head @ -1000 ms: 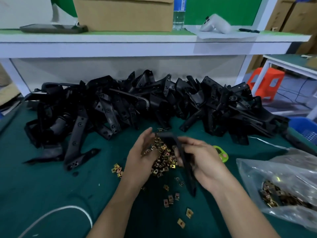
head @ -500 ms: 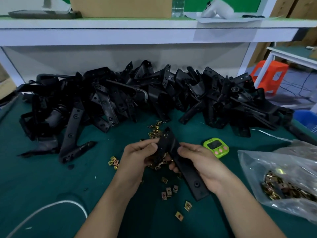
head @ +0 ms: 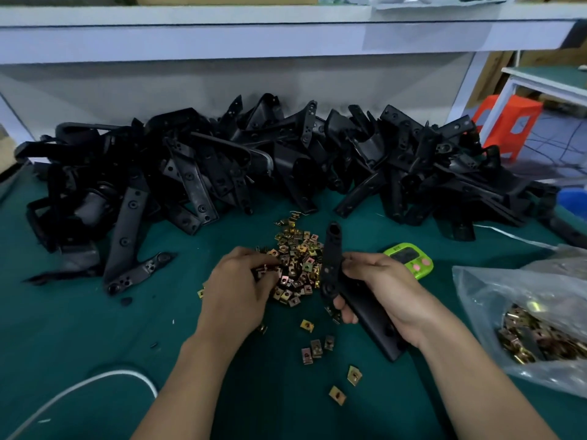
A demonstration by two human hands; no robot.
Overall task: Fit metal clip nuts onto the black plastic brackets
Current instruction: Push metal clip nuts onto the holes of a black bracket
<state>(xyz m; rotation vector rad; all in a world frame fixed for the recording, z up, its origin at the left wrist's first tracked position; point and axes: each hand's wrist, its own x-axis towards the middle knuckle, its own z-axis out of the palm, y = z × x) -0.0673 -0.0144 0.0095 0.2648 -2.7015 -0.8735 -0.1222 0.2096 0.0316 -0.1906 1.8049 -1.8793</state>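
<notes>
Counter point(head: 79, 338): dark green cover. Bracket pile point(head: 286, 163), far: black. Clip nuts point(head: 295, 258), centre: brassy gold. Timer point(head: 409, 260), right: lime green, pink buttons. Stool point(head: 505, 128), far right: orange. Cable point(head: 76, 392), near left: white. Shelf point(head: 254, 33): white.

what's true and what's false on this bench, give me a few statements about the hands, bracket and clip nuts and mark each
1. The right hand grips a black bracket. True.
2. The left hand lies flat on bare mat. False: its fingers are at the clip nut pile.
3. A green timer sits just beyond the right hand. True.
4. The plastic bag is empty. False: it holds clip nuts.
5. The bracket heap lies nearer the person than the clip nut pile. False: it lies behind it.
</notes>
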